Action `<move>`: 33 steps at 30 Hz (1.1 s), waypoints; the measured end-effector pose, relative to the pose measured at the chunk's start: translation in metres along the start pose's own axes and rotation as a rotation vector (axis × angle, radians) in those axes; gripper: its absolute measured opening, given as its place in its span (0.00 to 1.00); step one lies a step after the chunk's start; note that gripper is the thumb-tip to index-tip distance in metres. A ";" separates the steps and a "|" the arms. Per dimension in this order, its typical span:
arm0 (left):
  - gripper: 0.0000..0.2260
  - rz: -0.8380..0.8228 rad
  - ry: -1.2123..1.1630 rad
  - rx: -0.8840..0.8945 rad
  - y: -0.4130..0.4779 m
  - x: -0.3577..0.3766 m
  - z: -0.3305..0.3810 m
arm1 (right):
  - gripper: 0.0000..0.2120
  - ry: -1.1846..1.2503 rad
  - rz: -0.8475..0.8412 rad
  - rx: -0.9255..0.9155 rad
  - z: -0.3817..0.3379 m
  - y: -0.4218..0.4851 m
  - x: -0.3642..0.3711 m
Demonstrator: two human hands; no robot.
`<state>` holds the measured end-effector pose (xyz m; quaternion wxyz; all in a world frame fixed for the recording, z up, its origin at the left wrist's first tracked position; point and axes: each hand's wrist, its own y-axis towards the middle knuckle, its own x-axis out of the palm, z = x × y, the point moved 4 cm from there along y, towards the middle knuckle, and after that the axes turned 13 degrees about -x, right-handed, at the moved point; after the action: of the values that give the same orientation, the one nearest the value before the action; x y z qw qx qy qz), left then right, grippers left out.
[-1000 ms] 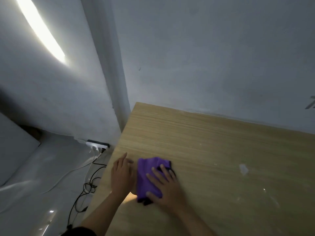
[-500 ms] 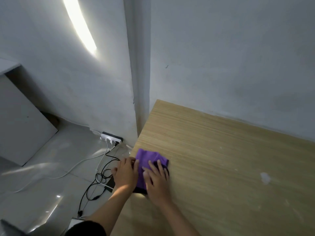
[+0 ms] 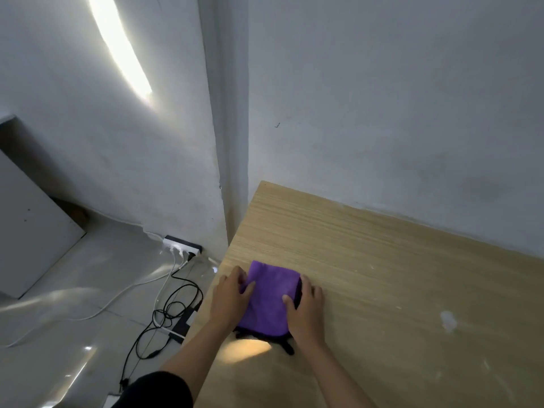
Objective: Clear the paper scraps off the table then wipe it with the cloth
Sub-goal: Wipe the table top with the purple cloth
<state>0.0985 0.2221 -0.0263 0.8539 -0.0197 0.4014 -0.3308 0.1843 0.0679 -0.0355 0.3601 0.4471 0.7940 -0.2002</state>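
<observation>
A folded purple cloth point(image 3: 269, 298) with a dark underside lies on the wooden table point(image 3: 382, 275), close to its left edge. My left hand point(image 3: 231, 297) holds the cloth's left side, thumb on top and fingers curled at the far-left corner. My right hand point(image 3: 306, 312) holds the right side, thumb on the purple face and fingers along the dark edge. A small white patch point(image 3: 448, 319), scrap or smear, sits on the table to the right of my hands.
A grey wall runs along the table's back edge, with a corner post point(image 3: 226, 142) at its far-left corner. On the floor to the left lie a power strip point(image 3: 182, 248), tangled cables point(image 3: 164, 313) and a leaning white panel point(image 3: 29, 231).
The cloth has slid toward the table's left edge. My hands have gone from lying flat on top of it to flanking its two sides.
</observation>
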 end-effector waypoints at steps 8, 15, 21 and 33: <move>0.08 -0.126 -0.135 0.065 0.043 0.006 0.044 | 0.14 0.074 0.035 0.146 0.009 0.060 -0.009; 0.16 -0.128 -0.219 0.104 0.105 0.010 0.114 | 0.09 0.276 0.199 0.150 0.001 0.144 -0.053; 0.15 -0.084 -0.138 0.151 0.156 0.022 0.151 | 0.14 0.318 0.284 0.164 0.005 0.203 -0.063; 0.26 -0.142 0.276 0.109 0.206 0.072 0.162 | 0.11 0.204 0.192 0.010 0.027 0.265 -0.035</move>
<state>0.3576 0.3029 -0.0268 0.7649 0.0440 0.4941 -0.4110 0.4329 0.1683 -0.0262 0.2925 0.5407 0.7792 -0.1222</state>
